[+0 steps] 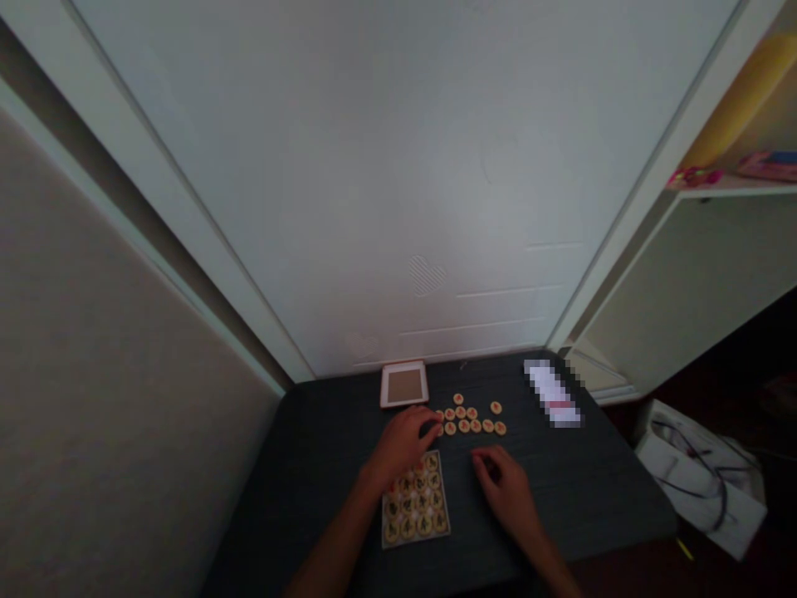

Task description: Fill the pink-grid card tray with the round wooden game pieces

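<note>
My left hand (pixel 406 438) reaches over the far edge of a square box (pixel 415 543) of xiangqi pieces. Its thumb and fingers are apart, with the tips at the left end of two loose rows of red-marked xiangqi pieces (pixel 464 426). Whether they touch a piece is unclear. Black-marked pieces (pixel 424 523) fill the box's near rows; a few red-marked ones lie farther back, partly under my left hand. Right of the box, my right hand (pixel 506 486) rests near the table with curled fingers. What it may hold is hidden.
A shallow lid or tray with a pale rim (pixel 384 390) lies at the back of the dark table (pixel 324 448). Two red-marked pieces sit apart from the rows. A blurred-out flat item (pixel 553 394) is at the back right. Beyond the table's right edge stands a white box with cables (pixel 701 482).
</note>
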The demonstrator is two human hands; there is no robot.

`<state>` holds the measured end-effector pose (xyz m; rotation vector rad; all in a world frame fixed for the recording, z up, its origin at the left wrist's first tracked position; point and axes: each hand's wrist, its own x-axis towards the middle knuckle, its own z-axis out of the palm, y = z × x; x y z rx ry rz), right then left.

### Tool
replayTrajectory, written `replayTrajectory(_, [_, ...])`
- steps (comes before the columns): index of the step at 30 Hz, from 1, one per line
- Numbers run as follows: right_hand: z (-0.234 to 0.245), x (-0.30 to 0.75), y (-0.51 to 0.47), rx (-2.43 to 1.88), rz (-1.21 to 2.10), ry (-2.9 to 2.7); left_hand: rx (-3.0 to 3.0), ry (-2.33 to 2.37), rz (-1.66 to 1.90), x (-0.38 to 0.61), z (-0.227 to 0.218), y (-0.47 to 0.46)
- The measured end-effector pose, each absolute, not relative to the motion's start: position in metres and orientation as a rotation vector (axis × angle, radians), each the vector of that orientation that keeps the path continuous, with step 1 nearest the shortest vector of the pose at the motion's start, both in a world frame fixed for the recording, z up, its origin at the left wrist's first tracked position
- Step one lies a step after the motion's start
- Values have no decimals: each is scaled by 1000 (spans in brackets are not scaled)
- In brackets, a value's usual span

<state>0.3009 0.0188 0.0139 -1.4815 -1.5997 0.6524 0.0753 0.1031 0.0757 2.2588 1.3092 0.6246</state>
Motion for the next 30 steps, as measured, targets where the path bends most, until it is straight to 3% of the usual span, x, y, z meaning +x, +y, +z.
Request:
replayTrajectory(5, [7,326,25,-1512,549,-1601,2268,1356,544,84,71,117])
replayTrajectory(14, [-16,350,40,-1536,54,-1815,2259,1449,416,88,65,123])
replayTrajectory(30, [-18,347,38,-1630,39,-1926,2259,1452,370,94,66,117])
